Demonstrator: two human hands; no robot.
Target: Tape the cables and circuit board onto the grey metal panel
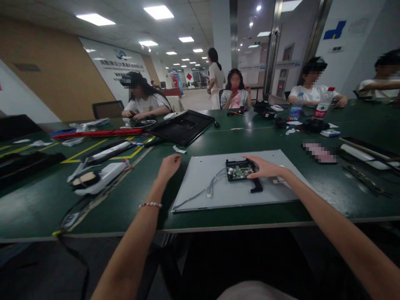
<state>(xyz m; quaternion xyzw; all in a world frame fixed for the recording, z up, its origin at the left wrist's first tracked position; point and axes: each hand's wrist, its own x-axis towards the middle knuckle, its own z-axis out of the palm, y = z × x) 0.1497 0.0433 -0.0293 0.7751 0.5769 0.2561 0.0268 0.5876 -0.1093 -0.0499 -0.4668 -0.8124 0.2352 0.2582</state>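
Observation:
A grey metal-backed display panel (200, 175) lies flat on the table in front of me. On it sits a black plastic bracket (256, 186) carrying a green circuit board (239, 171). My right hand (264, 167) grips the bracket's right side, thumb in front and fingers behind. Grey cables (215, 180) run from the board toward the panel's front left corner. Just off the panel's left edge, my left hand (169, 167) is closed with curled fingers; anything inside them is hidden. A white paper strip (179, 149) lies beyond it.
A black monitor frame (187, 126) lies behind the panel. Left are a white device (103, 178) and cables; right, a pink phone-like item (319, 153) and long strips (368, 155). Bottles (325, 104) stand farther back. Several people sit around the table (150, 156); one stands behind.

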